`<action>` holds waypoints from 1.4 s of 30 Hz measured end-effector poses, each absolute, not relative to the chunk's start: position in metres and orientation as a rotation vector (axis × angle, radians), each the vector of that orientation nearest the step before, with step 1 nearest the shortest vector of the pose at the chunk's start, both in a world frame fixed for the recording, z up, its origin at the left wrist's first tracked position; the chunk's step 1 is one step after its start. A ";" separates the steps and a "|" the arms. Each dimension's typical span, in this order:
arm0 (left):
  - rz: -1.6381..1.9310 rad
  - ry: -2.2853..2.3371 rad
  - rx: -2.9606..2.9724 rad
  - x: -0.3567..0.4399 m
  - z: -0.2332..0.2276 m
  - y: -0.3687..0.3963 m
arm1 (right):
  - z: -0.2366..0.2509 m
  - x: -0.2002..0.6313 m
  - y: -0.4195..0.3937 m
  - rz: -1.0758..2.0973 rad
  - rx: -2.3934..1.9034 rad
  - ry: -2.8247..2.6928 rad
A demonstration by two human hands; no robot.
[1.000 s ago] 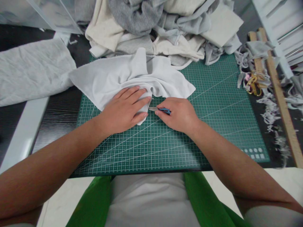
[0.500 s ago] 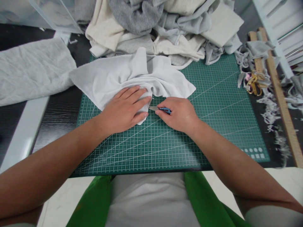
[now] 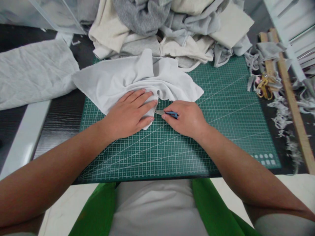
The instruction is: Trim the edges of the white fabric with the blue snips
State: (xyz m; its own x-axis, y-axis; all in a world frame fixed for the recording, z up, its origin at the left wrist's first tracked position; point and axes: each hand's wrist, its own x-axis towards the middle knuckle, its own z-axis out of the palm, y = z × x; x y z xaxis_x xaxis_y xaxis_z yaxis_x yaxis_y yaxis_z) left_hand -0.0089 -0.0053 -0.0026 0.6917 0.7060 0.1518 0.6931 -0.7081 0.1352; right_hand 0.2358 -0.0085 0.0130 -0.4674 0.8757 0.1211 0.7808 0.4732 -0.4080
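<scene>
On the green cutting mat (image 3: 221,108), your left hand (image 3: 128,114) presses flat, fingers spread, on the white cloth (image 3: 115,80) while your right hand (image 3: 188,118) pinches the blue-handled cutter (image 3: 167,113) at its edge, likely mid-cut, needing a steady draw.

Counted on the work table

Two hands are seen: one left hand (image 3: 129,114) and one right hand (image 3: 188,118). One green cutting mat (image 3: 221,108), one white cloth (image 3: 118,80) and one blue-handled cutter (image 3: 168,113) are counted. One flat grey fabric piece (image 3: 34,72), one heap of mixed fabrics (image 3: 169,29), two wooden rulers (image 3: 292,105) and one pair of gold scissors (image 3: 264,87) are also counted.
</scene>
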 end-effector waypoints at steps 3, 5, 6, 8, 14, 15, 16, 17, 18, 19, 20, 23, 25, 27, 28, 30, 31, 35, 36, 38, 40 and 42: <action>0.291 1.173 2.830 -0.009 -0.003 -0.005 | 0.013 0.235 -0.009 0.420 -1.408 -2.424; 0.287 1.178 2.831 -0.009 -0.003 -0.005 | 0.013 0.235 -0.009 0.418 -1.410 -2.425; 0.287 1.180 2.831 -0.009 -0.003 -0.006 | 0.013 0.235 -0.009 0.418 -1.411 -2.424; 0.288 1.184 2.826 -0.009 -0.003 -0.006 | 0.013 0.235 -0.009 0.422 -1.416 -2.424; 0.297 1.187 2.805 -0.008 -0.003 -0.005 | 0.014 0.233 -0.009 0.430 -1.470 -2.422; 0.293 1.190 2.807 -0.008 -0.002 -0.005 | 0.014 0.233 -0.009 0.431 -1.476 -2.421; 0.291 1.193 2.809 -0.008 -0.002 -0.006 | 0.014 0.233 -0.009 0.435 -1.476 -2.418; 0.288 1.195 2.810 -0.008 -0.002 -0.006 | 0.014 0.233 -0.009 0.442 -1.474 -2.410; 0.287 1.195 2.811 -0.008 -0.002 -0.006 | 0.014 0.233 -0.009 0.453 -1.472 -2.399; 0.288 1.193 2.809 -0.008 -0.002 -0.006 | 0.014 0.233 -0.008 0.466 -1.469 -2.388; 0.290 1.190 2.804 -0.008 -0.002 -0.006 | 0.014 0.234 -0.008 0.481 -1.466 -2.377; 0.307 1.183 2.776 -0.008 -0.002 -0.006 | 0.015 0.235 -0.008 0.514 -1.449 -2.359; 0.319 1.181 2.759 -0.008 -0.002 -0.006 | 0.015 0.235 -0.008 0.510 -1.439 -2.369; 0.320 1.180 2.755 -0.008 -0.002 -0.005 | 0.015 0.235 -0.008 0.492 -1.436 -2.387; 0.316 1.180 2.756 -0.008 -0.002 -0.005 | 0.015 0.235 -0.008 0.484 -1.432 -2.394; 0.313 1.180 2.762 -0.008 -0.002 -0.005 | 0.015 0.235 -0.009 0.479 -1.418 -2.403; 0.312 1.179 2.766 -0.008 -0.002 -0.005 | 0.015 0.235 -0.009 0.479 -1.415 -2.405; 0.304 1.180 2.793 -0.009 -0.002 -0.006 | 0.015 0.235 -0.009 0.473 -1.415 -2.407; 0.299 1.182 2.798 -0.009 -0.002 -0.006 | 0.015 0.235 -0.009 0.472 -1.414 -2.408; 0.296 1.185 2.801 -0.009 -0.002 -0.006 | 0.015 0.235 -0.009 0.471 -1.411 -2.409; 0.295 1.186 2.797 -0.009 -0.002 -0.006 | 0.015 0.235 -0.009 0.468 -1.412 -2.414; 0.291 1.186 2.798 -0.009 -0.002 -0.006 | 0.015 0.235 -0.009 0.461 -1.412 -2.418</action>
